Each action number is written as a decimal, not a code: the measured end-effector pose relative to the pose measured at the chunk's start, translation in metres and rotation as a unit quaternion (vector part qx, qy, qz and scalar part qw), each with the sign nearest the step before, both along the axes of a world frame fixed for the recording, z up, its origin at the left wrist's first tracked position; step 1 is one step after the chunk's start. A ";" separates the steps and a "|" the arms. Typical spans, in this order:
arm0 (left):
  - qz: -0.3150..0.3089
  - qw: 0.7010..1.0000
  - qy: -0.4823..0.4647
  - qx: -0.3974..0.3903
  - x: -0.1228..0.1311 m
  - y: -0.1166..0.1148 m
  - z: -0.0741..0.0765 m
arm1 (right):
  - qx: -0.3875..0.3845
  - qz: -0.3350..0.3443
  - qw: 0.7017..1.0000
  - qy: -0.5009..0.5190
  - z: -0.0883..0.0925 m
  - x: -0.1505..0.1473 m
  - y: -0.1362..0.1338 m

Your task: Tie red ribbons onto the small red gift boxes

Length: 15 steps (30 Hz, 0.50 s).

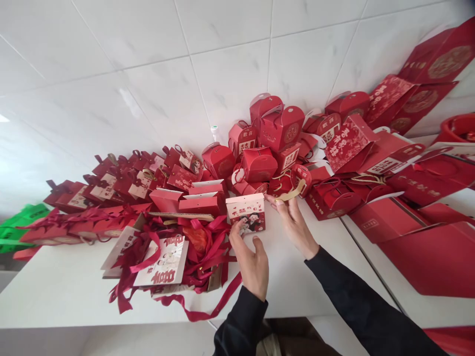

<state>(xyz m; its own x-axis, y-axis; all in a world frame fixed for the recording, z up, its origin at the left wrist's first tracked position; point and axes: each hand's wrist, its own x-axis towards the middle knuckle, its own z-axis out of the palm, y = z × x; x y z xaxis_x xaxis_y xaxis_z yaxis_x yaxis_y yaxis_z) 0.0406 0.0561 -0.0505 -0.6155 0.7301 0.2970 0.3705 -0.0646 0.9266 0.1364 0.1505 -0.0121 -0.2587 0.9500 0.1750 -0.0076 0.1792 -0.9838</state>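
Note:
A small gift box (256, 224) with a cartoon couple on its red-and-cream front stands on the white table. My left hand (252, 262) has its fingers against the lower left of this box, steadying it, with the thumb apart from them. Just right of the box, my right hand (295, 228) pinches a short gold ribbon (295, 192), whose loose end curls up and right. The right fingertips come close to the box's upper right corner; whether they touch it is unclear.
An open carton (213, 282) at left holds tangled dark red ribbons (196, 309) and a flat printed card (163, 262). Finished-looking red boxes (107, 190) line the back left. More red boxes (282, 126) pile against the tiled wall. Large red bags (430, 252) lie right.

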 end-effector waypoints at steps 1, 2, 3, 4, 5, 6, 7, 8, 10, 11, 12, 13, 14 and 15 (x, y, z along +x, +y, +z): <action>-0.001 1.000 0.007 0.003 0.000 -0.001 0.003 | 0.003 0.003 1.000 -0.003 0.001 0.000 0.000; 0.002 1.000 0.021 0.010 -0.001 -0.002 0.007 | 0.006 0.006 1.000 -0.008 0.001 0.001 0.000; 0.016 0.999 0.045 0.026 -0.002 -0.003 0.013 | 0.010 0.008 1.000 -0.015 0.001 0.002 -0.001; 0.038 0.995 0.078 0.048 -0.004 -0.004 0.020 | 0.013 0.008 1.000 -0.024 0.000 0.004 -0.001; 0.059 0.989 0.118 0.073 -0.008 -0.003 0.029 | 0.014 0.004 0.999 -0.036 -0.002 0.007 -0.001; 0.075 0.980 0.159 0.094 -0.013 -0.001 0.037 | 0.014 -0.001 0.999 -0.052 -0.006 0.010 -0.001; 0.077 0.972 0.198 0.104 -0.020 0.002 0.045 | 0.012 -0.008 0.997 -0.071 -0.010 0.014 -0.002; 0.061 0.965 0.237 0.098 -0.027 0.007 0.051 | 0.008 -0.014 0.995 -0.095 -0.015 0.019 -0.002; 0.008 0.948 0.312 0.058 -0.043 0.017 0.059 | 0.002 -0.021 0.989 -0.146 -0.027 0.030 -0.003; -0.016 0.940 0.340 0.034 -0.049 0.021 0.061 | 0.000 -0.024 0.985 -0.170 -0.033 0.035 -0.004; -0.032 0.932 0.360 0.015 -0.054 0.024 0.061 | -0.001 -0.028 0.981 -0.190 -0.039 0.041 -0.004; -0.041 0.928 0.371 0.003 -0.057 0.026 0.061 | 0.000 -0.033 0.978 -0.206 -0.045 0.046 -0.004; -0.047 0.926 0.373 -0.003 -0.059 0.025 0.061 | 0.001 -0.039 0.975 -0.219 -0.050 0.050 -0.005; -0.052 0.927 0.372 -0.006 -0.058 0.024 0.061 | 0.002 -0.044 0.973 -0.228 -0.055 0.054 -0.005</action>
<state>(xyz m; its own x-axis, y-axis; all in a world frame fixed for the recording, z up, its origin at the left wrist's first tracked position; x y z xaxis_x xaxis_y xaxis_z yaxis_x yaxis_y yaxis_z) -0.0177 0.0796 0.0104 -0.1688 0.7797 0.6030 0.8996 -0.1282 0.4175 0.1902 0.1459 -0.0668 -0.2271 0.9717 0.0653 0.4442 0.1631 -0.8810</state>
